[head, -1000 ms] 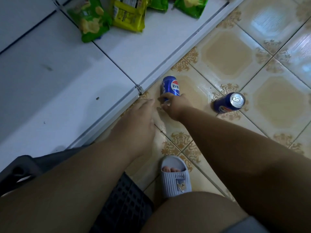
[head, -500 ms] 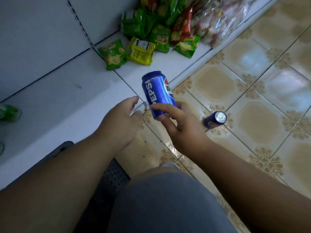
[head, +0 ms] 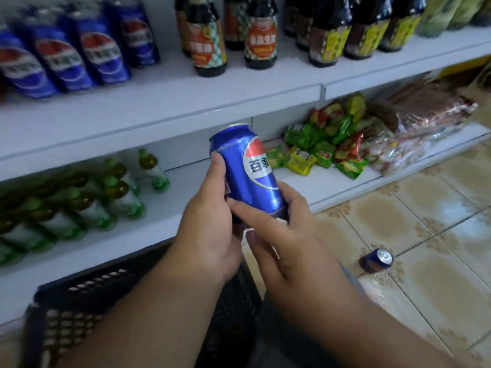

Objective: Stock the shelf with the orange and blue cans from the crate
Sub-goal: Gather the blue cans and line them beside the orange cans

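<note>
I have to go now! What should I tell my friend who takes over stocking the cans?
Left hand: grips the blue can low down.
Right hand: fingers curled round its base.
Can: upright, in the air before the shelves, not yet placed.
Done: blue cans stand in a row on the upper shelf.
Left: shelve this can, then pick up the can on the floor. Crate contents are hidden.

L hand (head: 210, 229) + R hand (head: 287, 235) together, fingers (head: 249, 213) curled, gripping.

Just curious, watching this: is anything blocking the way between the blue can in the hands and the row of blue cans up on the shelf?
Nothing visible does. The blue can, gripped by both hands, faces open air up to the blue cans; bare shelf lies before them.
</note>
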{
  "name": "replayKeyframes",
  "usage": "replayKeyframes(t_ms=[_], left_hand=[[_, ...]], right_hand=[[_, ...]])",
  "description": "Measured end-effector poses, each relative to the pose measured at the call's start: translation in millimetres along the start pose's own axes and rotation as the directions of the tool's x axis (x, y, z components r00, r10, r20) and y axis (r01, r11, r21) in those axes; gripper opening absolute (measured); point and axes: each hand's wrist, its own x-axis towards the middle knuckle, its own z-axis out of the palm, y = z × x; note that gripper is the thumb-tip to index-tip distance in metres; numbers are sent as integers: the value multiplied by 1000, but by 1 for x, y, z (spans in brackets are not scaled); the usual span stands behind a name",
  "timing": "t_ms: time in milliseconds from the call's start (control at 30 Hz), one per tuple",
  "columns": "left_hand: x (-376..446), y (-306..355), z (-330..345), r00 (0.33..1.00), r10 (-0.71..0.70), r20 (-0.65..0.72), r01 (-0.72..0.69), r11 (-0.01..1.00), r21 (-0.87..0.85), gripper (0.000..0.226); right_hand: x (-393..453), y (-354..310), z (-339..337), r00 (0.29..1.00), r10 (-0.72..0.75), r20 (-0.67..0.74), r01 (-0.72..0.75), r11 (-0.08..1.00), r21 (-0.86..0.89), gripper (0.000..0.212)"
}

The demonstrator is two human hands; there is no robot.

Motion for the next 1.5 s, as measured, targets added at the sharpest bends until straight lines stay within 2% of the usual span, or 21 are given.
replayKeyframes(t_ms=[100, 200, 300, 400, 467, 567, 733, 867, 967, 1067, 1267, 1333, 1400, 1500], left_hand=[[-31, 25, -26, 999, 21, -45, -29, 985, -172, 59], [-57, 46, -49, 995, 68, -67, -81, 974, -211, 68], [-80, 62, -68, 994, 97, -44, -105, 966, -235, 67], [-96, 78, -91, 993, 110, -32, -115, 965, -237, 65], [-104, 89, -104, 995, 95, -13, -96, 970, -224, 64], [-113, 101, -114, 992, 116, -41, -122, 975, -188, 64], [-113, 104, -119, 925, 252, -285, -245, 968, 61, 53], [-109, 102, -120, 892, 276, -358, -277, 960, 50, 52], [-101, 105, -117, 877, 292, -381, -295, 954, 54, 51], [-85, 108, -111, 862, 330, -385, -301, 944, 137, 52], [-33, 133, -98, 859, 389, -332, -310, 912, 268, 53], [-8, 143, -95, 849, 440, -292, -336, 876, 345, 48], [19, 152, -98, 798, 555, -236, -383, 768, 513, 40], [62, 163, -116, 732, 682, -1, -374, 403, 835, 29]], right_hand=[[-10, -36, 16, 990, -83, -110, 97, 987, 128, 39], [1, -71, 26, 991, 35, -128, 13, 936, 353, 29], [16, -99, 35, 993, 118, 6, -107, 885, 453, 25], [27, -120, 41, 961, 97, 257, -220, 833, 508, 35], [33, -133, 42, 929, 61, 364, -268, 789, 553, 26], [39, -149, 46, 934, 64, 351, -256, 806, 533, 29], [35, -158, 59, 960, 118, 255, -213, 899, 384, 48], [34, -158, 66, 967, 110, 228, -189, 913, 362, 57], [42, -152, 66, 967, 92, 237, -174, 920, 351, 59], [57, -147, 62, 956, 92, 279, -183, 930, 320, 65], [117, -132, 51, 962, 112, 251, -207, 894, 397, 52], [142, -122, 50, 967, 125, 220, -208, 888, 411, 50], [168, -110, 53, 976, 131, 172, -190, 899, 396, 47], [211, -89, 61, 987, 143, 73, -159, 928, 338, 51]])
